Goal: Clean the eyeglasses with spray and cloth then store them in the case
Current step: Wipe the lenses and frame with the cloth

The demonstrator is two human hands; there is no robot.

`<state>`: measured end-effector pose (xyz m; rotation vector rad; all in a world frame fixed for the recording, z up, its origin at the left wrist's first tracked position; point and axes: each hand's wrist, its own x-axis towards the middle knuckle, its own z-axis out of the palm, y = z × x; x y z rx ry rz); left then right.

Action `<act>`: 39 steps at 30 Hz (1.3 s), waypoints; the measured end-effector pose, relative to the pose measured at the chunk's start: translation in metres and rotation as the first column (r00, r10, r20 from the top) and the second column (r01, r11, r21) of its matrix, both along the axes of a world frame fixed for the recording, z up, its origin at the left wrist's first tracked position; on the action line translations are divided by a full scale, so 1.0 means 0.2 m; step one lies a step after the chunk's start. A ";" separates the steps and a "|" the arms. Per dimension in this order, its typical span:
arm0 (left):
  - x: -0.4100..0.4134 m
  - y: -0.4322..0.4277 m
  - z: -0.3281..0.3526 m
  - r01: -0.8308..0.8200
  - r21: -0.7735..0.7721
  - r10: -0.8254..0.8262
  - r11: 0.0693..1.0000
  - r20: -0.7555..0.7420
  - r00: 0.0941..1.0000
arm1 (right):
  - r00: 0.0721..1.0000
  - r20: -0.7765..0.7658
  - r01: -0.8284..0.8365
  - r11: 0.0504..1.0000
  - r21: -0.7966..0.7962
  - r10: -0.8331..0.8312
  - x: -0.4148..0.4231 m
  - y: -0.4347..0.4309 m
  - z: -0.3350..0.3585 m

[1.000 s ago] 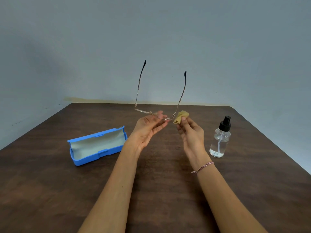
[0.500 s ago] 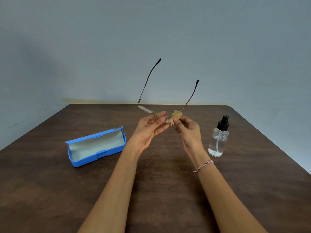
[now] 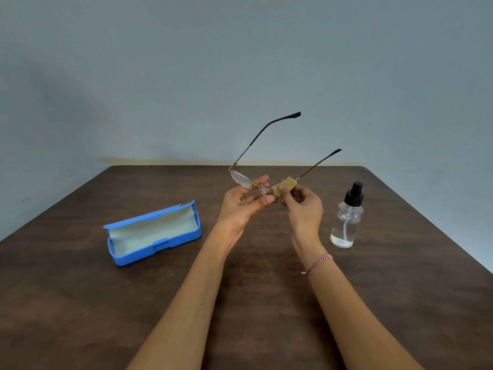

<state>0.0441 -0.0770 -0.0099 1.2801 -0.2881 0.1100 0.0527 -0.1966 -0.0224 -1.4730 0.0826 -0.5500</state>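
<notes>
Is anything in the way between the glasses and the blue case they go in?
Nothing visible. The left hand holds the eyeglasses and the right hand pinches the cloth on a lens. The open blue case lies to their left, only table between. The spray bottle stands on the right.

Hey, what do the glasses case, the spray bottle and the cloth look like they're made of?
Case: likely hard plastic, matte blue shell with molded clasp, pale soft-looking lining. Spray bottle: clear glass or plastic, cannot tell which; liquid shows through; black pump looks plastic. Cloth: soft tan fabric, probably microfiber; it bunches in soft folds.
</notes>
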 end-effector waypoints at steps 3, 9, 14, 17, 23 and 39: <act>-0.01 -0.01 -0.01 -0.001 0.022 0.000 1.000 0.042 0.999 | 0.998 0.017 0.060 0.997 0.047 -0.061 0.00 -0.03 0.02; -0.01 -0.02 -0.01 -0.013 0.003 0.013 1.000 0.068 0.998 | 0.997 0.029 0.065 0.994 0.087 -0.068 -0.01 -0.03 0.04; 0.00 -0.01 -0.01 -0.019 0.007 0.018 1.000 0.067 0.998 | 1.000 -0.015 0.020 0.998 0.054 -0.019 -0.02 0.00 0.02; 0.00 0.00 -0.01 0.009 -0.001 -0.009 1.000 0.063 0.998 | 0.997 0.042 0.062 0.985 0.163 -0.070 -0.03 -0.04 0.07; 0.02 0.03 -0.01 0.065 -0.086 -0.064 0.994 0.019 0.998 | 0.998 0.044 -0.043 0.990 0.134 0.037 -0.05 -0.01 0.06; 0.08 0.11 -0.03 0.069 -0.151 -0.083 0.986 -0.092 0.992 | 0.977 0.213 -0.089 0.942 0.323 0.019 -0.08 -0.06 0.18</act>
